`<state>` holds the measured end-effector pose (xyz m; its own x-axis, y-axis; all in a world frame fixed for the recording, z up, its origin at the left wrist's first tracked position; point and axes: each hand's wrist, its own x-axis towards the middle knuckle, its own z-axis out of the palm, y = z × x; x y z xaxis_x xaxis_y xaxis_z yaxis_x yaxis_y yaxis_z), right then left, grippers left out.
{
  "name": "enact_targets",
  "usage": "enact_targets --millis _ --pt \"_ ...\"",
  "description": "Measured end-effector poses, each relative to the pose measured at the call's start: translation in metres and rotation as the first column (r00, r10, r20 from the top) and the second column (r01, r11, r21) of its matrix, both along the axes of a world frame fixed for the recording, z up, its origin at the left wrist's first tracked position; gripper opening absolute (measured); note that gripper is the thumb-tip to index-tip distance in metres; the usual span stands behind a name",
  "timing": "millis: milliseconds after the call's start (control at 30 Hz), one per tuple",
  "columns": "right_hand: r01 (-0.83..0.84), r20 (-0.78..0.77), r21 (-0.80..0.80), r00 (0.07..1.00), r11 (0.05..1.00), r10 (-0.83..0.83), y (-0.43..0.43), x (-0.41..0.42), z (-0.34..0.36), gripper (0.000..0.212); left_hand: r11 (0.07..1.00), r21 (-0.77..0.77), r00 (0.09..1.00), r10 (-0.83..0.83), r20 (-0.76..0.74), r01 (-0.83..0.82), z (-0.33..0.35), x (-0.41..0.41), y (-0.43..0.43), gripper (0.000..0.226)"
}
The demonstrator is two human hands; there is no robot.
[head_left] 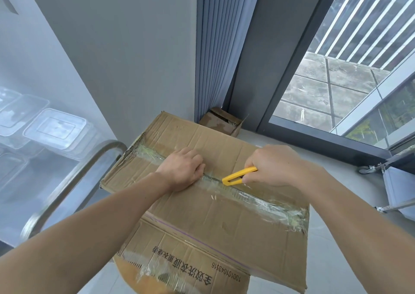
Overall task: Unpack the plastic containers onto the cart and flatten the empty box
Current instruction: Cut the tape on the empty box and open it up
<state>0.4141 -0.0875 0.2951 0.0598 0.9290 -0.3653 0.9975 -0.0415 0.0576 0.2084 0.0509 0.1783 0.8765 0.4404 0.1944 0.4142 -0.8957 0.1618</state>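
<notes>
A brown cardboard box (pixel 215 217) stands on the floor in front of me, its top flaps closed and sealed with clear tape along the middle seam. My left hand (pixel 183 169) rests on the seam with the fingers curled down onto the tape. My right hand (pixel 272 166) grips a yellow box cutter (pixel 238 177) whose tip sits on the seam just right of my left hand. Clear plastic containers (pixel 55 128) lie on the steel cart (pixel 74 177) at the left.
A small open cardboard box (pixel 221 121) sits by the wall behind the big box. A grey curtain (pixel 222 46) hangs above it. A glass door (pixel 350 69) is at the right, and a wheeled trolley (pixel 390 181) stands at the right edge.
</notes>
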Motion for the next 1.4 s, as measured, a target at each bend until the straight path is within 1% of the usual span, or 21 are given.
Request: enact_targets --millis 133,267,367,467,533,600,800,900,1067,1233,1400 --pt "0.008 0.003 -0.006 1.000 1.000 -0.008 -0.014 0.013 0.002 0.033 0.999 -0.045 1.000 0.006 0.005 -0.005 0.002 0.006 -0.002 0.035" --pt "0.007 0.025 -0.029 1.000 1.000 -0.006 -0.024 0.022 0.005 0.035 0.997 -0.070 1.000 0.017 -0.020 -0.018 0.006 0.007 -0.002 0.033" --pt "0.023 -0.005 -0.007 1.000 1.000 -0.023 -0.029 0.026 0.004 0.035 0.996 -0.081 0.999 0.021 -0.041 -0.024 0.014 0.011 -0.012 0.037" --pt "0.046 -0.030 0.003 0.998 0.999 -0.046 -0.029 0.026 0.003 0.034 0.997 -0.058 0.997 -0.061 -0.039 0.059 0.018 0.026 -0.039 0.037" --pt "0.052 -0.035 0.004 0.998 0.999 -0.051 -0.030 0.025 0.002 0.034 0.991 -0.092 0.993 -0.101 -0.066 0.095 0.017 0.035 -0.053 0.031" --pt "0.057 -0.033 0.008 0.998 0.998 -0.057 -0.031 0.024 0.003 0.033 0.988 -0.134 0.989 -0.095 -0.116 0.079 0.017 0.041 -0.061 0.028" --pt "0.093 -0.022 0.011 0.995 0.996 -0.093 -0.038 0.018 0.008 0.032 0.989 -0.147 0.979 -0.062 -0.194 0.033 0.013 0.052 -0.060 0.026" --pt "0.146 -0.014 -0.009 0.989 0.989 -0.146 -0.045 0.015 0.010 0.031 0.984 -0.172 0.981 -0.075 -0.179 0.044 0.008 0.051 -0.053 0.029" --pt "0.241 0.028 -0.028 0.970 0.970 -0.240 -0.058 0.016 0.013 0.030 0.984 -0.167 0.980 -0.092 -0.179 0.062 0.007 0.054 -0.052 0.036" --pt "0.311 0.069 -0.058 0.949 0.949 -0.307 -0.072 0.018 0.015 0.029 0.982 -0.166 0.985 -0.111 -0.135 0.088 0.009 0.054 -0.051 0.034" --pt "0.340 0.127 -0.086 0.936 0.936 -0.328 -0.092 0.029 0.016 0.027 0.984 -0.153 0.990 -0.109 -0.093 0.094 0.005 0.052 -0.053 0.032"
